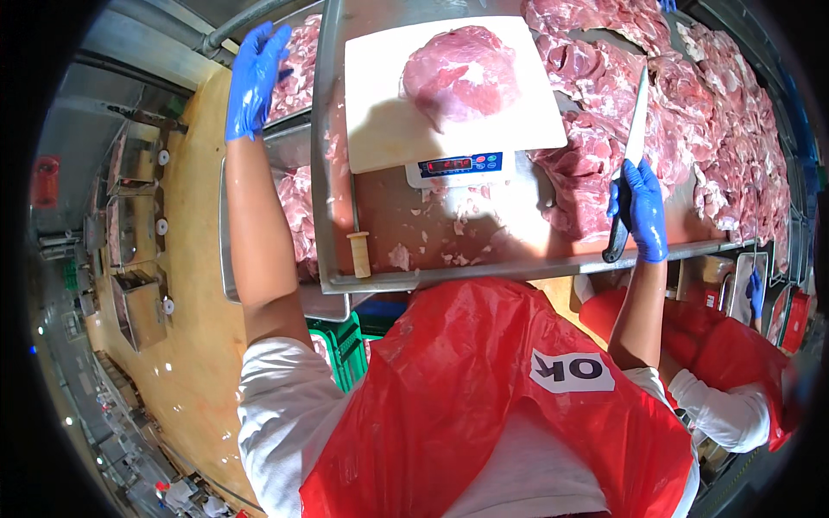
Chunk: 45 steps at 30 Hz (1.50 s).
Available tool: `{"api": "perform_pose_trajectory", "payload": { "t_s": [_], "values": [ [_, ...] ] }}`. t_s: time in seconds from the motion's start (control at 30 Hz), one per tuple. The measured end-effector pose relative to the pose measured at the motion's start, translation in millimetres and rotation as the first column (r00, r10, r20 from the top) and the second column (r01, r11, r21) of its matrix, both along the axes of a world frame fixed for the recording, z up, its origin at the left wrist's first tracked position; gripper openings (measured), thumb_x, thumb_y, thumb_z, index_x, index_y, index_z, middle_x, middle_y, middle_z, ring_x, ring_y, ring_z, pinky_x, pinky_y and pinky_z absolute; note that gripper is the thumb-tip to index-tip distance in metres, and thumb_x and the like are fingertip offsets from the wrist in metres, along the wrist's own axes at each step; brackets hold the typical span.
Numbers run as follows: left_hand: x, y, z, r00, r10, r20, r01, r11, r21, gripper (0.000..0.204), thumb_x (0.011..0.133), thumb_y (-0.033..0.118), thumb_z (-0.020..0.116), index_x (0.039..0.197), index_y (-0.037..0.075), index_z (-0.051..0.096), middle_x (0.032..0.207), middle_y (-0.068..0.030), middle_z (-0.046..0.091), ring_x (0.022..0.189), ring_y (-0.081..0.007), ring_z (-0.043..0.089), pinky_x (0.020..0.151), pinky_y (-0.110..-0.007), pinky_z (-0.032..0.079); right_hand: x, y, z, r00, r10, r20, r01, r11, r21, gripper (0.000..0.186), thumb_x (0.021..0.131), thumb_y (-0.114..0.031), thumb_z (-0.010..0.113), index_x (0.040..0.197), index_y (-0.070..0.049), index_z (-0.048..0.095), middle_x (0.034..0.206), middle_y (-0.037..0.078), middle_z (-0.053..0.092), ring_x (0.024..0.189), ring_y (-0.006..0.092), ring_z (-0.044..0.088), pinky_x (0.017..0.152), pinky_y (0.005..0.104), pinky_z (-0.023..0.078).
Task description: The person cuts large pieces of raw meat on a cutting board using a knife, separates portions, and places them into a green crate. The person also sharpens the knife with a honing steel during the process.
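My left hand [252,91], in a blue glove, is raised past the table's left edge, beside a tray of meat pieces [302,65]. Its fingers are apart and nothing shows in them. In my blue-gloved right hand [646,211] is a knife [636,121] with a black handle, its blade pointing away from me over the meat pile. A large pink cut of meat [462,76] rests on a white board [371,112]. Under the board stands a digital scale [460,173] with a lit red display.
Raw meat [596,86] is heaped across the right side of the metal table [332,233]. A wooden-handled tool [359,255] lies at its near left, and meat scraps dot the surface. Below are a green crate [347,354] and, at right, a co-worker in a red apron [725,345].
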State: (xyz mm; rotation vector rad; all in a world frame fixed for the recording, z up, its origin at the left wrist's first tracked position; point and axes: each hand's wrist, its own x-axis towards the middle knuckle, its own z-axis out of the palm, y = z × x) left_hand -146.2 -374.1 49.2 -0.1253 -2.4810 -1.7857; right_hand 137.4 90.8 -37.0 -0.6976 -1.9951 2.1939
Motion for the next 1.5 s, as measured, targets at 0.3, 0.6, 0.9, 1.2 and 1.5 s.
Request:
{"api": "perform_pose_trajectory", "payload": {
  "t_s": [0.3, 0.6, 0.9, 1.2, 1.5],
  "values": [
    [-6.5, 11.5, 52.7, 0.974, 0.051, -0.222, -0.013, 0.985, 0.17, 0.05, 0.091, 0.032, 0.066, 0.129, 0.004, 0.05, 0.096, -0.0016, 0.057, 0.076, -0.0097, 0.054, 0.06, -0.023, 0.044, -63.5, -1.3, 25.0, 0.992, 0.073, -0.1, -0.063, 0.993, 0.096, 0.02, 0.101, -0.024, 0.049, 0.094, -0.006, 0.05, 0.07, 0.005, 0.053, 0.057, 0.0145, 0.053, 0.052, 0.0272, 0.046],
    [52.8, 95.9, -104.0, 0.931, -0.242, 0.272, 0.195, 0.962, 0.189, 0.091, 0.085, 0.031, 0.074, 0.15, 0.004, 0.017, 0.116, -0.011, 0.054, 0.101, -0.0196, 0.061, 0.077, -0.04, 0.054, -177.2, -13.1, -21.0, 0.97, 0.176, -0.169, -0.181, 0.983, -0.015, 0.026, 0.1, -0.025, 0.053, 0.101, -0.001, 0.062, 0.087, 0.002, 0.06, 0.076, 0.0106, 0.056, 0.075, 0.0291, 0.051],
    [48.7, 175.8, -132.2, 0.926, -0.237, -0.295, 0.249, 0.968, 0.004, 0.089, 0.066, 0.019, 0.073, 0.14, -0.009, 0.033, 0.118, -0.0285, 0.057, 0.111, -0.0396, 0.057, 0.095, -0.041, 0.046, -236.7, -50.0, -27.7, 0.93, 0.36, -0.081, -0.368, 0.917, -0.151, 0.024, 0.097, -0.031, 0.056, 0.093, -0.009, 0.064, 0.077, -0.002, 0.057, 0.067, 0.0094, 0.05, 0.064, 0.0251, 0.044],
    [-32.9, 120.5, -96.1, 0.8, -0.588, -0.122, 0.56, 0.804, -0.2, 0.045, 0.081, 0.004, 0.056, 0.126, 0.001, 0.06, 0.127, -0.0118, 0.061, 0.114, -0.0209, 0.058, 0.102, -0.031, 0.043, -117.2, -97.8, -36.0, 0.965, 0.184, -0.188, -0.223, 0.951, -0.213, 0.028, 0.102, -0.027, 0.049, 0.112, -0.002, 0.057, 0.096, 0.007, 0.063, 0.084, 0.0139, 0.063, 0.073, 0.0284, 0.053],
    [57.5, 134.3, -70.8, 0.691, -0.407, -0.598, 0.119, 0.88, -0.46, 0.014, 0.077, 0.007, 0.068, 0.089, 0.003, 0.062, 0.086, -0.0163, 0.059, 0.079, -0.0331, 0.06, 0.072, -0.041, 0.05, -127.2, -140.9, 1.0, 0.959, 0.279, -0.057, -0.226, 0.869, 0.441, 0.028, 0.102, -0.026, 0.047, 0.091, 0.0, 0.05, 0.068, 0.008, 0.058, 0.056, 0.0148, 0.055, 0.052, 0.0318, 0.045]
  ]
}}
